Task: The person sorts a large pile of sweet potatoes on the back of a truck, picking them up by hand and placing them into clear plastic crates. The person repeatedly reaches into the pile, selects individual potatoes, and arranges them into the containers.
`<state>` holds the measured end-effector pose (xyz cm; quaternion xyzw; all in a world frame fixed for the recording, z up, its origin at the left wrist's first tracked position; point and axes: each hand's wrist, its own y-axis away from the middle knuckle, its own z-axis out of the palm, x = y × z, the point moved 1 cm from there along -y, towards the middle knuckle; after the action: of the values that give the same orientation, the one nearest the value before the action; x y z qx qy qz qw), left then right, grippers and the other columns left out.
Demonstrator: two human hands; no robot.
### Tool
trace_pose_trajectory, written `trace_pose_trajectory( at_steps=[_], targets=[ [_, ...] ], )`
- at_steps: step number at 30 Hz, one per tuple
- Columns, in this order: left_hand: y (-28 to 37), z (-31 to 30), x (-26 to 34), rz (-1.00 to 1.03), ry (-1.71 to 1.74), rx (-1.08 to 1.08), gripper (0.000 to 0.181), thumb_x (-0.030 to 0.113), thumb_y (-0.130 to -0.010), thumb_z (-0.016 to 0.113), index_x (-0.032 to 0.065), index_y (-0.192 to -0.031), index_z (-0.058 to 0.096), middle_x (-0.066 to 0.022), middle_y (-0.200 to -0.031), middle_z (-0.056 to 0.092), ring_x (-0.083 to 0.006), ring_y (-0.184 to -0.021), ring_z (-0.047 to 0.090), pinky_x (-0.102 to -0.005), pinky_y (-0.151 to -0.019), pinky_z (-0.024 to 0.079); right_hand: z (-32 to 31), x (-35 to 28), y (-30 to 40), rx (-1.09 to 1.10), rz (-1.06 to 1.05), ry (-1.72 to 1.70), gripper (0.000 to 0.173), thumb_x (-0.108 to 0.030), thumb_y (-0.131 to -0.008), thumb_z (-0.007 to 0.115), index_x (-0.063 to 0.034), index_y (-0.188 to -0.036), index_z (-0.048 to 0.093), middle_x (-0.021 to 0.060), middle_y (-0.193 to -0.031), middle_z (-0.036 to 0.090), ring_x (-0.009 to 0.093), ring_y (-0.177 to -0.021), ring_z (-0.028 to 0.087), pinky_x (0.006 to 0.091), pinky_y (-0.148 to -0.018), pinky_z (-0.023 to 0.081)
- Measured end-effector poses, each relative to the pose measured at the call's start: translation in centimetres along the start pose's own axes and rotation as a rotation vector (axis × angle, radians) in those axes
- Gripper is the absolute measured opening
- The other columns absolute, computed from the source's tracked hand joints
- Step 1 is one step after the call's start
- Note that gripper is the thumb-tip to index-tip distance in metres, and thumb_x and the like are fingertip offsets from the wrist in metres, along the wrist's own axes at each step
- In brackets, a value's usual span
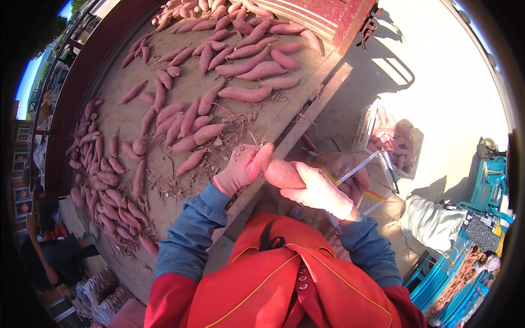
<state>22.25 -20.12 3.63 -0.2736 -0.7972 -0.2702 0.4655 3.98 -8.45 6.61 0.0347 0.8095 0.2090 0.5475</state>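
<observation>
Both of my hands wear pale pinkish gloves and meet in front of my red apron, by the edge of a truck bed (287, 107). My right hand (320, 190) grips a thick sweet potato (283, 174). At its far end my left hand (242, 166) is closed, with a pinkish end showing at its fingers; whether that is the thumb or another root I cannot tell. Loose sweet potatoes (246, 94) with thin rootlets lie across the bed, and a dense pile (110, 201) of them is at its left.
Right of the bed, a plastic crate (365, 127) of sweet potatoes stands on the ground beside an open clear bag (348, 174) holding more. A white sack (430, 223) lies near a turquoise vehicle (488, 184). Another person (57, 254) is at the lower left, beside filled bags (102, 291).
</observation>
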Motion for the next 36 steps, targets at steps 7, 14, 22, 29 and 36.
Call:
trace_pose_trajectory(
  at_steps=[7, 14, 22, 29, 36],
  targets=[
    [-0.1, 3.0, -0.9, 0.075, -0.224, 0.286, 0.042, 0.03, -0.096, 0.049, 0.0064, -0.061, 0.057, -0.0083, -0.052, 0.054, -0.0244, -0.046, 0.054, -0.0386, -0.044, 0.036, 3.4, 3.8, 1.1, 0.472, -0.191, 0.316, 0.063, -0.026, -0.073, 0.074, 0.0004, -0.124, 0.049, 0.0196, -0.1, 0.063, 0.037, -0.088, 0.063, 0.0426, -0.076, 0.051],
    [1.9, 5.4, 5.4, -0.566, 0.863, 0.078, 0.05, 0.038, -0.1, 0.043, 0.0113, -0.057, 0.043, -0.0036, -0.049, 0.047, -0.0169, -0.037, 0.039, -0.0312, -0.04, 0.037, 4.9, 5.8, 2.9, 0.58, -0.338, -0.137, 0.053, -0.013, -0.075, 0.074, -0.0018, -0.12, 0.049, 0.0112, -0.092, 0.062, 0.023, -0.074, 0.063, 0.0341, -0.063, 0.052],
    [-0.3, 3.4, -1.4, -0.316, 1.526, 0.393, 0.043, 0.052, -0.093, 0.05, 0.0105, -0.103, 0.053, -0.0058, -0.097, 0.054, -0.0208, -0.091, 0.051, -0.0407, -0.09, 0.043, 5.3, 7.2, 6.5, 0.314, 0.04, -1.086, 0.056, -0.009, -0.081, 0.07, -0.0002, -0.129, 0.045, 0.0028, -0.112, 0.056, 0.01, -0.1, 0.052, 0.0255, -0.087, 0.043],
    [2.1, 11.1, -0.8, -0.256, 0.584, -0.098, 0.049, 0.043, -0.095, 0.05, 0.005, -0.126, 0.051, -0.0092, -0.108, 0.058, -0.0176, -0.095, 0.054, -0.031, -0.088, 0.043, 6.5, 7.3, 8.2, 0.083, 0.2, -1.305, 0.027, -0.014, -0.085, 0.064, -0.0058, -0.105, 0.048, -0.0048, -0.061, 0.046, 0.004, -0.039, 0.038, 0.0213, -0.037, 0.029],
    [1.9, 13.0, 1.3, -0.237, 0.31, -0.395, 0.039, 0.037, -0.097, 0.049, 0.0061, -0.075, 0.057, 0.001, -0.055, 0.043, -0.0077, -0.052, 0.041, -0.0254, -0.051, 0.038, 5.9, 9.5, 12.5, -0.14, 0.149, -1.267, 0.034, -0.025, -0.083, 0.063, -0.0011, -0.105, 0.054, 0.004, -0.079, 0.056, 0.01, -0.059, 0.051, 0.0227, -0.052, 0.04]
  ],
)
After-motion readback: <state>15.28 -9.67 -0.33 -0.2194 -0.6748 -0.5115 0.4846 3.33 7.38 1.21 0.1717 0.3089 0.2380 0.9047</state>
